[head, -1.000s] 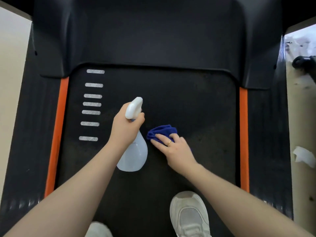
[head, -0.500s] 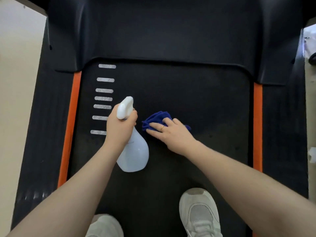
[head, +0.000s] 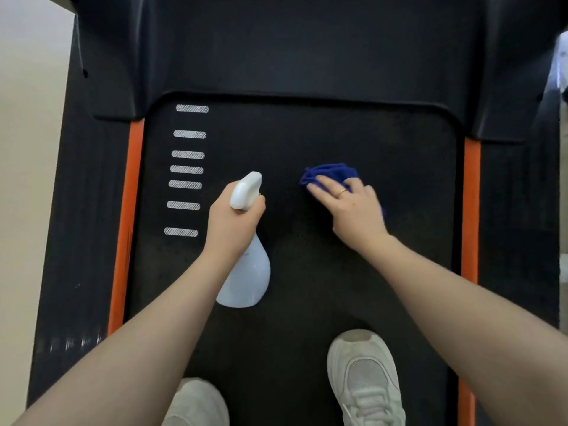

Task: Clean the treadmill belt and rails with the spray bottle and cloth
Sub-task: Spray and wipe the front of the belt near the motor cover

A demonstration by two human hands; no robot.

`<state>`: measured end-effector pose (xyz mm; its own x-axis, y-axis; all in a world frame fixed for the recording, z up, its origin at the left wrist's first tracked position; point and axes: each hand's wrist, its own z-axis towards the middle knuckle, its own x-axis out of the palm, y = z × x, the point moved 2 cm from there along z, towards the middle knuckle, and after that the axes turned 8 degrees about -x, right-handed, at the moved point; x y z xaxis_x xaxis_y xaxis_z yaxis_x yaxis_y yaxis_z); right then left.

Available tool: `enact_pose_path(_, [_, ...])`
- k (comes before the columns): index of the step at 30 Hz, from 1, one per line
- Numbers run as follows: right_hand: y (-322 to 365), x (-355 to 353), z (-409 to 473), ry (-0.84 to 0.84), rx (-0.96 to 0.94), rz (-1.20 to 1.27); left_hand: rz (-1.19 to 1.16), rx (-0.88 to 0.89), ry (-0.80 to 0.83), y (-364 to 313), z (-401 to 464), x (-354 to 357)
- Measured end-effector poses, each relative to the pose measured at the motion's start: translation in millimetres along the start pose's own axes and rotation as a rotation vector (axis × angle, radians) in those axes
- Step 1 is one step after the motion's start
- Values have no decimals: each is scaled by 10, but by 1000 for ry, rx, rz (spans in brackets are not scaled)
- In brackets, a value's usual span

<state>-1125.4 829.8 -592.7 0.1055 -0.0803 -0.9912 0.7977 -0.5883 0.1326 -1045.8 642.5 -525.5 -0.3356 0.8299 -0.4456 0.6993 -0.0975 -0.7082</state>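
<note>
Slid rightward across treadmill belt point(head: 384, 142), away from spray bottle point(head: 246, 275): blue cloth point(head: 333, 172) under flat-pressing right hand point(head: 353, 210). Left hand point(head: 232, 229) clenched around bottle's neck.

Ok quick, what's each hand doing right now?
Left hand: closed around the spray bottle, holding it.
Right hand: open, fingers flat, pressing the blue cloth on the belt.

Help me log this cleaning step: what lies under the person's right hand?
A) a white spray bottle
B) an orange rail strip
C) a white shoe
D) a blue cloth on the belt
D: the right hand presses the blue cloth flat on the black belt; the left hand grips the spray bottle.
</note>
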Motion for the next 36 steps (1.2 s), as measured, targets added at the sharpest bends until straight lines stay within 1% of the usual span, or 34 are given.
enact_pose_path(1, [-165, -23, -72, 0, 100, -17, 11, -1, 16, 4, -5, 10])
enact_pose_path(2, [-284, -41, -145, 2, 160, -24, 27, 5, 37, -2, -5, 23])
enact_pose_path(3, [-322, -67, -207, 2, 180, -42, 48, 18, 63, -11, 3, 41])
enact_pose_path(4, [-291, -66, -259, -3, 162, -62, 69, 34, 91, -22, 16, 71])
enact_pose_path(6, [-54, -36, -372, 12, 40, -54, 107, 68, 141, -40, 40, 135])
enact_pose_path(9, [288, 18, -632, 158, -316, -33, 141, 117, 181, -89, 25, 209])
enact_pose_path(10, [255, -1, -669, 183, -418, -37, 146, 131, 196, -99, 8, 222])
enact_pose_path(11, [150, -28, -678, 180, -451, -42, 149, 143, 216, -101, -3, 240])
enact_pose_path(12, [21, -60, -675, 151, -399, -58, 153, 154, 234, -102, -13, 256])
enact_pose_path(13, [-130, -89, -671, 118, -247, -68, 161, 157, 251, -102, -24, 267])
enact_pose_path(15, [-348, -147, -689, 94, 184, -38, 186, 157, 268, -111, -32, 278])
enact_pose_path(16, [-366, -137, -712, 99, 346, -3, 197, 156, 269, -119, -29, 285])
enact_pose_path(17, [-318, -115, -739, 113, 443, 31, 207, 155, 268, -125, -30, 296])
enact_pose_path(18, [-213, -98, -763, 119, 471, 59, 216, 153, 268, -129, -35, 311])
enact_pose_path(19, [-80, -85, -776, 103, 415, 84, 225, 152, 270, -139, -47, 329])
enact_pose_path(20, [56, -79, -798, 84, 303, 88, 237, 154, 274, -148, -67, 350])
enact_pose_path(22, [256, 13, -934, 120, 51, 57, 273, 172, 287, -163, -112, 401])
enact_pose_path(23, [308, 37, -1004, 141, -38, 42, 286, 182, 290, -169, -135, 419])
enact_pose_path(24, [296, 27, -1030, 136, -99, 29, 292, 189, 290, -172, -151, 432])
enact_pose_path(25, [227, 19, -1016, 116, -113, 9, 289, 196, 287, -169, -158, 440])
enact_pose_path(26, [117, 25, -974, 72, -60, -7, 282, 200, 286, -164, -157, 446])
enact_pose_path(28, [-148, 7, -856, -32, 205, -27, 272, 201, 291, -160, -157, 445])
enact_pose_path(29, [-243, -18, -810, -50, 336, -19, 272, 202, 291, -167, -158, 440])
enact_pose_path(30, [-296, -26, -771, -42, 415, -6, 274, 200, 288, -176, -151, 432])
enact_pose_path(31, [-305, -32, -746, -14, 454, 8, 277, 195, 283, -184, -139, 419])
enact_pose_path(32, [-281, -32, -735, -3, 468, 17, 279, 188, 277, -187, -121, 409])
enact_pose_path(34, [-176, -44, -708, -38, 448, 1, 283, 175, 265, -177, -76, 386])
enact_pose_path(36, [5, -29, -734, -64, 309, -27, 273, 168, 254, -162, -45, 380])
